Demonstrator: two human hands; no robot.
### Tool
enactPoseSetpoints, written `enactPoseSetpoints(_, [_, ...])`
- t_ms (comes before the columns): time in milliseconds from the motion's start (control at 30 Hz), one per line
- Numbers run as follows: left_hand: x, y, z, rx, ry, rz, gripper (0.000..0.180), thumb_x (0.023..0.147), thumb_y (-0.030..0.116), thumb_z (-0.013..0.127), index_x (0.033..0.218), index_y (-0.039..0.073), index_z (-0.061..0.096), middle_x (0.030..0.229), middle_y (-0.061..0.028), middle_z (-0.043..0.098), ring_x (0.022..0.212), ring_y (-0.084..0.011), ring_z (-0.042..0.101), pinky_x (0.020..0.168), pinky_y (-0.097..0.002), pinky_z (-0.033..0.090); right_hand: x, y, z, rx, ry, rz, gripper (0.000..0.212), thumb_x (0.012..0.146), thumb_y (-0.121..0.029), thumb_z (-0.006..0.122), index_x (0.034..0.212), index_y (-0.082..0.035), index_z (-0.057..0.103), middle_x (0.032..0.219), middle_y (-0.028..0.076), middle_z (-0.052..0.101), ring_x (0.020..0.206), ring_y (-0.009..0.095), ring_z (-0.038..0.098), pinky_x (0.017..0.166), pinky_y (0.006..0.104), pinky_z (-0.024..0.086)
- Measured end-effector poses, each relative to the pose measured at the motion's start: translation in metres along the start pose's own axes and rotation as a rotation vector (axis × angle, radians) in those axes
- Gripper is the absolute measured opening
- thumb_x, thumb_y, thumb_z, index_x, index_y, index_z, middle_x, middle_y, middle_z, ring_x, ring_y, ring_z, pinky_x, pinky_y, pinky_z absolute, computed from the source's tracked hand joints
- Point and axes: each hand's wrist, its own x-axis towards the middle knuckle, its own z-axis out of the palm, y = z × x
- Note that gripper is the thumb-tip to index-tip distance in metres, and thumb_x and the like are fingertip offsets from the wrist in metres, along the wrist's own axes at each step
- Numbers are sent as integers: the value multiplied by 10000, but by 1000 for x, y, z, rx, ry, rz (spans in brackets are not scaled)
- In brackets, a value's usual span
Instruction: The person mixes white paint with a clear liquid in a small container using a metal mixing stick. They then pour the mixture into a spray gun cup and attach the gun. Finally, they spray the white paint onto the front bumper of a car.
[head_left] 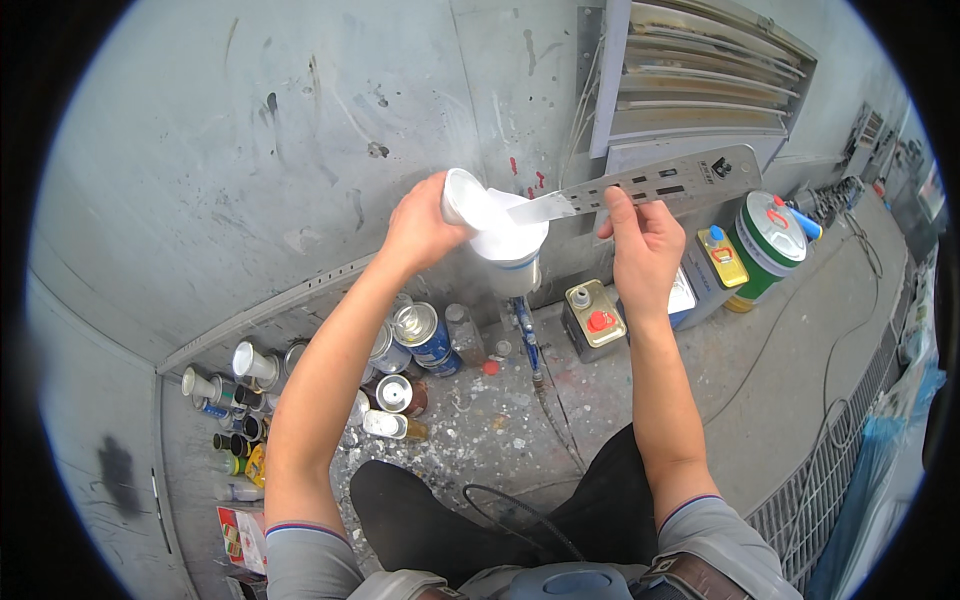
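Note:
My left hand point(415, 228) is closed round a white cup point(459, 192) and tips it to the right. The cup's mouth leans over the wide white top of a spray gun's paint pot point(516, 277). Whether a strainer sits in that top, I cannot tell. Between thumb and fingers, my right hand point(643, 250) grips a long slotted metal mixing stick point(700, 182). Its white-coated end rests at the cup's lip, over the pot. Below the pot, the blue spray gun point(526, 330) stands upright on its hose, near the wall.
Several paint cans point(428, 335) and used cups crowd the floor at left. Right of the gun stand a rectangular tin point(594, 318), a yellow-topped tin point(720, 258) and a green-and-white bucket point(768, 240). A louvred vent point(705, 80) is in the wall; a hose point(560, 430) crosses the paint-spattered floor.

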Motion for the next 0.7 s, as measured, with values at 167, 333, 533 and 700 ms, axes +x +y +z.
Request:
enactPoseSetpoints(167, [3,-4,4,114,16,43,751,711,221,835,1416,108,600,1349,-156,668,1296,-349,608,1102,-474,472,-1,0,0,-8,-5,12,182,1031,-191,716,979,-16,725,753,-19,643,689,48,564,629,223,399])
enactPoseSetpoints(333, [3,-1,5,167,19,32,746,723,215,828,1425,127,590,1358,-147,655,1306,-354,591,1106,-495,451,0,0,1,7,-13,6,185,1030,-189,717,973,-13,724,757,-16,648,689,53,565,636,226,406])
enactPoseSetpoints(533, [0,9,4,244,-2,-1,764,741,226,834,1452,152,565,1417,-117,621,1347,-348,548,1145,-529,381,1,0,2,19,18,-17,245,999,-187,754,880,23,713,719,9,636,636,74,588,585,253,424])
enactPoseSetpoints(700, [-1,7,7,286,27,28,768,747,217,836,1461,157,558,1442,-104,610,1355,-344,538,1157,-553,360,1,0,2,10,15,-17,246,997,-183,754,875,26,711,714,14,632,636,74,588,586,256,425])
